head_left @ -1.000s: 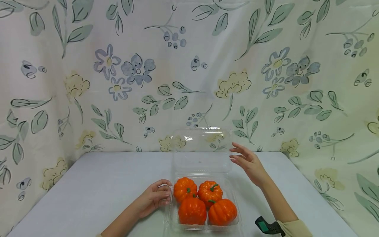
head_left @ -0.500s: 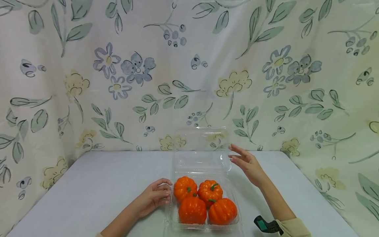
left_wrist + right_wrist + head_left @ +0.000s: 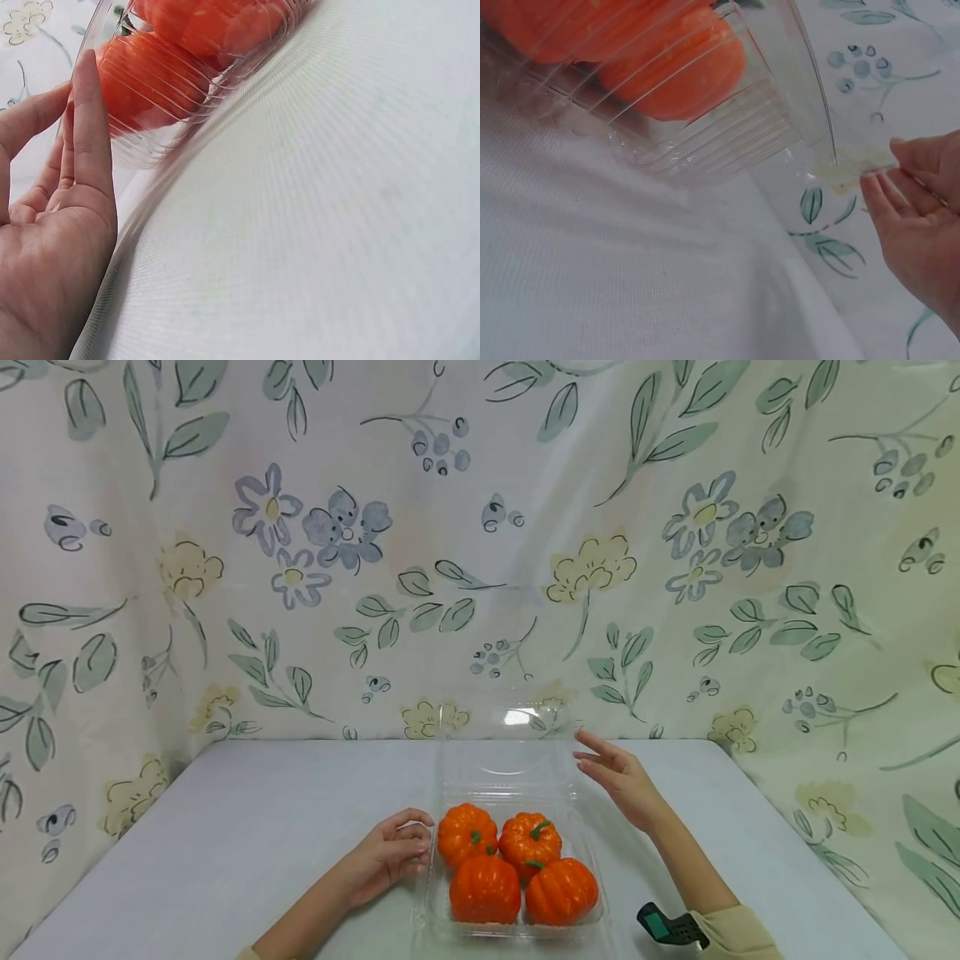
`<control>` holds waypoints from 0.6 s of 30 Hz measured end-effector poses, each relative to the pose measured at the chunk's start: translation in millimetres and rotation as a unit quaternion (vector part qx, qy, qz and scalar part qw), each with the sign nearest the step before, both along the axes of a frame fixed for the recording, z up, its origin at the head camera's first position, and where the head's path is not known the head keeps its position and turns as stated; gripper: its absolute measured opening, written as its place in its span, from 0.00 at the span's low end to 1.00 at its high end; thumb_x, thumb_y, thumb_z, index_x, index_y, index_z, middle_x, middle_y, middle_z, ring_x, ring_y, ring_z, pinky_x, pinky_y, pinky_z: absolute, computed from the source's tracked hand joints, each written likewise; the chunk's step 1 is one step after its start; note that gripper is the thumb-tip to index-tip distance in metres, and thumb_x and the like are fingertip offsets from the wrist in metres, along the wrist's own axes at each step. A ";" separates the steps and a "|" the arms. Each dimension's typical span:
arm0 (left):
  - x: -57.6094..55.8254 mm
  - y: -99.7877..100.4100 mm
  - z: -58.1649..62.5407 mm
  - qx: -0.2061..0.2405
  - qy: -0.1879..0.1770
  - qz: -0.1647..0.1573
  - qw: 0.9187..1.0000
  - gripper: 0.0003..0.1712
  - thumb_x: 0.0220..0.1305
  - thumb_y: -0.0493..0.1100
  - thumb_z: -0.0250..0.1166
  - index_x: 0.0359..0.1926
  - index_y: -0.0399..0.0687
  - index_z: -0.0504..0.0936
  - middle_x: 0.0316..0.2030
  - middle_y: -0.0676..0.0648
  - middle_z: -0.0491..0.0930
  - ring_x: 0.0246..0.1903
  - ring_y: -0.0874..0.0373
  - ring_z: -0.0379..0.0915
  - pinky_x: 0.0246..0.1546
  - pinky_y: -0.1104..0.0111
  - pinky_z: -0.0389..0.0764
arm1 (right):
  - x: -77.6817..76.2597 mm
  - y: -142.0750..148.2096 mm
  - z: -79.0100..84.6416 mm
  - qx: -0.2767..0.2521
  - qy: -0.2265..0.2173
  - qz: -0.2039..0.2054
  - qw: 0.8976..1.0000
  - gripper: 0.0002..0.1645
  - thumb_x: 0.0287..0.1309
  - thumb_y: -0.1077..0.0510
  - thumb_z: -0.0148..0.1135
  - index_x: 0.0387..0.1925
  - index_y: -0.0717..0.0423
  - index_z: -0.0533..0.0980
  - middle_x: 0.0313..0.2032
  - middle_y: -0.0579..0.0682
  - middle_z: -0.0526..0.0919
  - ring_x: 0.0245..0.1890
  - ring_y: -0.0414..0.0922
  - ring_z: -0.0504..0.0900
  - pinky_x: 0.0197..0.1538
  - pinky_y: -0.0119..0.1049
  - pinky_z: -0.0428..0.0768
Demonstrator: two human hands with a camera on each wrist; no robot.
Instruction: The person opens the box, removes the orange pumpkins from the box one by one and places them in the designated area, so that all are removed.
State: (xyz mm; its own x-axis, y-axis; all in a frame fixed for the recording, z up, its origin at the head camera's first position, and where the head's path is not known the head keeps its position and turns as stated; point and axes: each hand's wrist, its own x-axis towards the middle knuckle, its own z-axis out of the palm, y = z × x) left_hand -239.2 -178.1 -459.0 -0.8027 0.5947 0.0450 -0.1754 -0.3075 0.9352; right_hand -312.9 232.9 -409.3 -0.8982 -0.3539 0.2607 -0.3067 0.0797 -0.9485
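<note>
A clear plastic clamshell box (image 3: 510, 930) holds several small orange pumpkins (image 3: 485, 891) with green stems. Its transparent lid (image 3: 495, 768) stands raised behind the base. My left hand (image 3: 386, 857) is at the box's left side; in the left wrist view, its thumb and a straight finger (image 3: 90, 124) meet at the rim, with a pumpkin (image 3: 154, 82) behind the ribbed wall. At the lid's right edge, my right hand (image 3: 621, 781) reaches up. The right wrist view shows that hand (image 3: 922, 210) pinching the thin clear edge between thumb and fingers.
A white-covered table (image 3: 285, 810) lies under the box. Behind it hangs a floral curtain (image 3: 450, 643), close to the raised lid. A black watch-like device (image 3: 670, 927) is by the right sleeve (image 3: 738, 935).
The right hand has shifted slightly left and down at the lid's edge, and the reflections on the lid have moved. The left hand and the pumpkins keep their places.
</note>
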 end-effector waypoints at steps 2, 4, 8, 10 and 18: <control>0.0 -0.3 -0.1 -0.003 -0.002 0.002 1.000 0.12 0.77 0.30 0.56 0.55 0.49 0.72 0.40 0.55 0.81 0.38 0.64 0.83 0.44 0.73 0.86 | 0.2 -0.2 -0.9 0.003 -0.011 -0.002 1.000 0.35 0.79 0.64 0.52 0.78 0.72 0.54 0.79 0.72 0.54 0.61 0.27 0.78 0.62 0.21 0.75; 0.0 -0.4 -0.2 -0.005 -0.001 0.004 1.000 0.12 0.77 0.31 0.56 0.55 0.49 0.72 0.40 0.55 0.81 0.38 0.64 0.83 0.44 0.73 0.86 | 0.4 -0.4 -2.1 0.010 -0.021 -0.007 1.000 0.35 0.79 0.63 0.53 0.79 0.72 0.54 0.79 0.71 0.55 0.63 0.31 0.78 0.63 0.21 0.74; 0.0 -0.4 -0.1 -0.005 0.001 0.003 1.000 0.13 0.76 0.30 0.56 0.55 0.48 0.72 0.40 0.55 0.81 0.38 0.64 0.83 0.44 0.73 0.86 | 0.4 -1.0 -4.7 0.026 -0.036 -0.022 0.999 0.35 0.79 0.62 0.54 0.79 0.70 0.56 0.79 0.68 0.58 0.74 0.56 0.72 0.68 0.30 0.74; -0.2 -0.3 -0.1 -0.003 0.002 0.002 1.000 0.13 0.76 0.30 0.56 0.56 0.48 0.72 0.40 0.55 0.81 0.38 0.64 0.83 0.44 0.73 0.87 | -0.3 -1.5 -6.7 0.030 -0.041 -0.027 0.998 0.35 0.79 0.62 0.54 0.79 0.69 0.57 0.79 0.68 0.59 0.76 0.64 0.65 0.69 0.32 0.73; -0.7 -0.6 -0.9 0.002 0.001 -0.001 1.000 0.13 0.77 0.30 0.55 0.56 0.48 0.72 0.40 0.55 0.81 0.38 0.64 0.83 0.44 0.73 0.86 | -1.7 -3.1 -13.7 0.039 -0.059 -0.032 0.997 0.35 0.78 0.63 0.55 0.78 0.72 0.57 0.78 0.70 0.59 0.77 0.65 0.63 0.68 0.29 0.73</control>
State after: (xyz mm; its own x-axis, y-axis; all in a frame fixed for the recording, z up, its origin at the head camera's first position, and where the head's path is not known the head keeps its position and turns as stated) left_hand -239.8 -178.6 -459.9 -0.8019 0.5955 0.0488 -0.1741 -0.3110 0.9343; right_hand -314.6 229.8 -423.0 -0.9421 -0.3107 0.1264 -0.1861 0.1706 -0.9676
